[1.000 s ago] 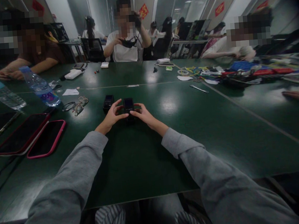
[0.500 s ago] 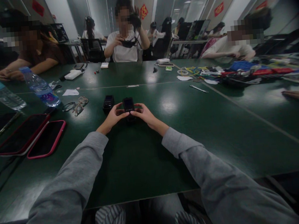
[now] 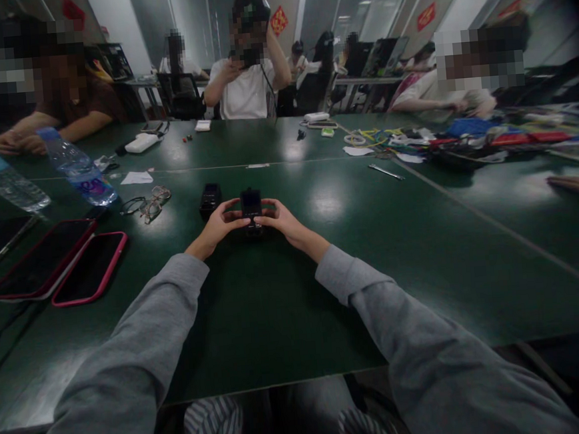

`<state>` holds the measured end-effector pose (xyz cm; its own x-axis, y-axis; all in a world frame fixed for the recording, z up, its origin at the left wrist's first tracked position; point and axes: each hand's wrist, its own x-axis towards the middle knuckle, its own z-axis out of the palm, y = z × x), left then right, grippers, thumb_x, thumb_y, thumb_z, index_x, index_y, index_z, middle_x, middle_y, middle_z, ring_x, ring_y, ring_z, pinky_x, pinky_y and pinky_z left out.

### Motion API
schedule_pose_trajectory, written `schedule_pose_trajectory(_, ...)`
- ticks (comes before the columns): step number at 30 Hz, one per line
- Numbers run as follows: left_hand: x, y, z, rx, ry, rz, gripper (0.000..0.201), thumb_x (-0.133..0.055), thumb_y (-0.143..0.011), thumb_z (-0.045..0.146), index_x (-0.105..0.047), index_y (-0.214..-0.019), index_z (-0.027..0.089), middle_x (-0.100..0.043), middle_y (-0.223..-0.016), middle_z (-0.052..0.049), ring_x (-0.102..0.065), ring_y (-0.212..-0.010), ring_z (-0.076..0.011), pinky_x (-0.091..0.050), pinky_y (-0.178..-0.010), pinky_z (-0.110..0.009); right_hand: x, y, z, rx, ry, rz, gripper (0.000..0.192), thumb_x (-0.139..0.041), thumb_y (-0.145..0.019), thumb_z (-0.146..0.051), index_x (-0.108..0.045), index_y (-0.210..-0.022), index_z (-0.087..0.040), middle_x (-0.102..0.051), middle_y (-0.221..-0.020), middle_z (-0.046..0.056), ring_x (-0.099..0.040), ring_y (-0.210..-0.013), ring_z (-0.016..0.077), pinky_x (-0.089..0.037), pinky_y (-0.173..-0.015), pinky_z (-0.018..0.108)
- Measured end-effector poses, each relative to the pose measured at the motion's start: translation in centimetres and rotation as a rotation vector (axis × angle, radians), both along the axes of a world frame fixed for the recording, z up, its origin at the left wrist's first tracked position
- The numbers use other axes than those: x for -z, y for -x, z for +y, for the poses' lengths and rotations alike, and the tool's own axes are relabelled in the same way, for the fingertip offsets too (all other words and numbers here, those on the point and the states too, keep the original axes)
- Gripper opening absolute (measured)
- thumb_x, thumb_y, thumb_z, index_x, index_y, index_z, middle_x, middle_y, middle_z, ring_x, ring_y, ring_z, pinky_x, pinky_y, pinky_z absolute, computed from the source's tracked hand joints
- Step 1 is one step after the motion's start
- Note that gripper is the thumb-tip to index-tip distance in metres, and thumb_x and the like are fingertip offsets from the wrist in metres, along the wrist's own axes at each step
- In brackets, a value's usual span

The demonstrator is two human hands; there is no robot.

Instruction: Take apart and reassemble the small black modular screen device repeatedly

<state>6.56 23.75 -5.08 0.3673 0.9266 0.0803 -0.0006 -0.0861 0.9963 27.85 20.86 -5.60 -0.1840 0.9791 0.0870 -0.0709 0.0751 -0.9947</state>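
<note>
A: Item, near the middle of the tabletop (image 3: 278, 325): small black device (image 3: 251, 203), upright, pinched between left hand (image 3: 216, 227) and right hand (image 3: 284, 220), fingertips closed on its sides.

B: Handling?

A: Likely light, rigid, smooth-cased; hold by the side edges, off the screen face. Just beyond-left: second black device (image 3: 210, 199), untouched. Farther left: glasses (image 3: 149, 202).
</note>
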Motion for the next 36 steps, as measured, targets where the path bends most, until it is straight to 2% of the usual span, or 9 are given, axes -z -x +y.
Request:
schedule_pose_trajectory(15, -0.73, 0.10, -0.50, 0.006, 0.016, 0.019, 0.077, -0.088, -0.061, 0.029, -0.055, -0.130, 0.019, -0.071, -0.101, -0.005, -0.067, -0.108, -0.0251, -0.046, -0.108, -0.052, -0.85, -0.41, -0.41, -0.046, 0.045, 0.018, 0.074, -0.087, -0.067, -0.034, -0.046, -0.127, -0.023, -0.069, -0.113, 0.007, -0.065, -0.115, 0.0263, -0.045, -0.111, 0.052)
schedule_pose_trajectory(22, -0.60, 0.23, -0.33, 0.014, 0.014, 0.034, 0.077, -0.088, -0.061, 0.029, -0.055, -0.130, 0.019, -0.071, -0.102, -0.006, -0.067, -0.108, -0.0256, -0.046, -0.107, -0.052, -0.57, -0.45, -0.41, -0.051, 0.050, 0.040, 0.065, -0.088, -0.066, -0.036, -0.047, -0.115, -0.024, -0.068, -0.106, 0.004, -0.067, -0.106, 0.0245, -0.048, -0.105, 0.049)
schedule_pose_trajectory(30, -0.15, 0.16, -0.04, 0.030, 0.042, -0.022, 0.075, -0.091, -0.055, 0.026, -0.057, -0.122, 0.020, -0.067, -0.094, -0.001, -0.066, -0.099, -0.0214, -0.046, -0.105, -0.049, -0.51, -0.16, -0.38, -0.037, 0.007, 0.053, 0.061, -0.092, -0.057, -0.040, -0.046, -0.095, -0.025, -0.062, -0.094, -0.002, -0.063, -0.096, 0.0194, -0.049, -0.093, 0.039)
schedule_pose_trajectory(36, 0.09, -0.21, 0.08, -0.008, 0.048, -0.022, 0.073, -0.089, -0.058, 0.033, -0.056, -0.122, 0.020, -0.065, -0.096, -0.001, -0.063, -0.101, -0.0216, -0.044, -0.104, -0.046, -0.41, 0.21, -0.25, -0.024, -0.024, 0.058, 0.057, -0.091, -0.059, -0.042, -0.047, -0.091, -0.025, -0.058, -0.090, -0.004, -0.058, -0.090, 0.0165, -0.047, -0.086, 0.034)
